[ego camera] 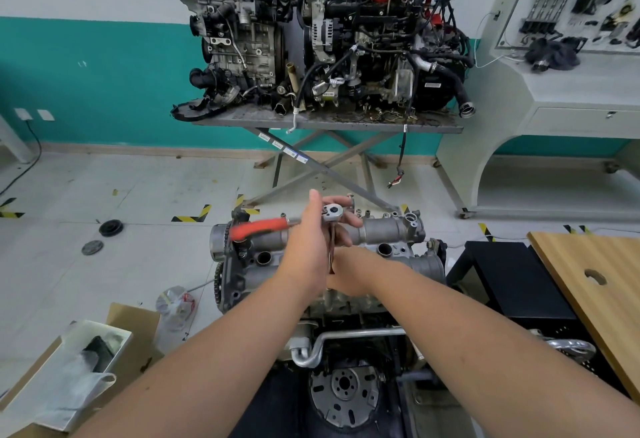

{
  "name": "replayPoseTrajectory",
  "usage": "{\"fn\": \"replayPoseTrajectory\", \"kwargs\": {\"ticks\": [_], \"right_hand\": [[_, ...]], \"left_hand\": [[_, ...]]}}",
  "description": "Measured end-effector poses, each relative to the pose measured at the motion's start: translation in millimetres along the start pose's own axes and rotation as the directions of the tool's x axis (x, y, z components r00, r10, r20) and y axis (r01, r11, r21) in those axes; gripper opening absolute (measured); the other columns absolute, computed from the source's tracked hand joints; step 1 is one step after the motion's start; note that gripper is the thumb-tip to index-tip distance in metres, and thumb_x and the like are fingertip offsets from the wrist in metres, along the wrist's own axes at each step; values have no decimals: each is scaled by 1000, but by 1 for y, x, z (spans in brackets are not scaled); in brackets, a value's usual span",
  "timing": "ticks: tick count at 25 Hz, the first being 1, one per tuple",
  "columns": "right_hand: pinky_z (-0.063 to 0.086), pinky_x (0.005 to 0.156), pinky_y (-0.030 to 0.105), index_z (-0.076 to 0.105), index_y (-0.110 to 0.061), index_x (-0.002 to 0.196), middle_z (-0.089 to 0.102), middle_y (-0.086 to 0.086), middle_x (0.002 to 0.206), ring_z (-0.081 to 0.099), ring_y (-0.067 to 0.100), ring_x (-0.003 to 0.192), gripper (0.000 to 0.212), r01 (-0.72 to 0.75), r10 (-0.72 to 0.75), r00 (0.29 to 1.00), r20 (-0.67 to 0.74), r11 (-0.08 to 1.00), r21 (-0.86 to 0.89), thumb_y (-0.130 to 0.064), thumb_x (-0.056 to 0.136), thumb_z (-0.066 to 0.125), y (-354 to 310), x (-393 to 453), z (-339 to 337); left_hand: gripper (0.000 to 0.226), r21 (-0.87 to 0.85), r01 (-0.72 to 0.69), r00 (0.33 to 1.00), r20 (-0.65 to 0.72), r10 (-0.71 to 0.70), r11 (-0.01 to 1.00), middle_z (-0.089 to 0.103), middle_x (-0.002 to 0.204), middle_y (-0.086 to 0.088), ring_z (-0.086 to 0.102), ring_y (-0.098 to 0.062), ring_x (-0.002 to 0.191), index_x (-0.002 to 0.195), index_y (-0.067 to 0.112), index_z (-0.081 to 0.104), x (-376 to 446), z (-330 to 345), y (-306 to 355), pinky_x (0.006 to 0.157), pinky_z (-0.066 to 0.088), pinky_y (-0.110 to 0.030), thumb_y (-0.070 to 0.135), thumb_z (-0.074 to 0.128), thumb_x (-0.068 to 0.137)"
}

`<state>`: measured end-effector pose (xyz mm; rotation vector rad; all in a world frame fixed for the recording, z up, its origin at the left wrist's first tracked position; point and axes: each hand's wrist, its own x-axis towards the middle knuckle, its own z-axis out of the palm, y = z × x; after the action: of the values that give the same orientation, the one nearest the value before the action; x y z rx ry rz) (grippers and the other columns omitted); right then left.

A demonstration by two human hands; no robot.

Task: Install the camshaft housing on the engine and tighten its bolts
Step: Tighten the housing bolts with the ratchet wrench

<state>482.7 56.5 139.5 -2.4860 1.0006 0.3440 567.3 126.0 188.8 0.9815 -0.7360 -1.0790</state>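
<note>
The grey camshaft housing lies across the top of the engine in front of me. A ratchet with a red handle points left, and its chrome head sits on a thin extension bar that stands upright over the housing. My left hand grips the ratchet at the head, thumb up and fingers curled behind it. My right hand is lower and holds the bottom of the extension bar; the socket and bolt under it are hidden.
Two other engines stand on a folding steel stand at the back wall. A wooden board and a black crate are at the right. An open cardboard box, a plastic bag and two black discs lie on the floor to the left.
</note>
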Motion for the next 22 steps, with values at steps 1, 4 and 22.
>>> {"fn": "replayPoseTrajectory", "kwargs": {"ticks": [1,4,22], "right_hand": [[52,70,37,72,-24,79,69,-4,77,64,14,74,30,5,-5,1000,6,1000,12,-40,92,50,2,-1,2],[48,64,29,71,-26,68,70,-6,69,64,7,69,33,-29,27,999,27,997,72,-42,91,55,4,-3,-2],[52,84,35,81,-24,73,70,-6,72,65,8,79,40,-25,19,999,49,990,138,-37,96,51,-1,-11,-1]], "left_hand": [[52,-13,81,997,13,-81,997,68,74,-11,52,-19,49,91,20,72,2,-2,6,55,48,-25,51,32,105],[42,87,285,959,-26,-284,955,65,62,-10,57,-23,47,97,12,60,12,-2,25,51,51,-28,47,39,105],[38,855,-471,876,424,-230,-217,60,76,-1,52,-17,61,82,17,50,13,23,68,52,38,-30,42,35,107]]}}
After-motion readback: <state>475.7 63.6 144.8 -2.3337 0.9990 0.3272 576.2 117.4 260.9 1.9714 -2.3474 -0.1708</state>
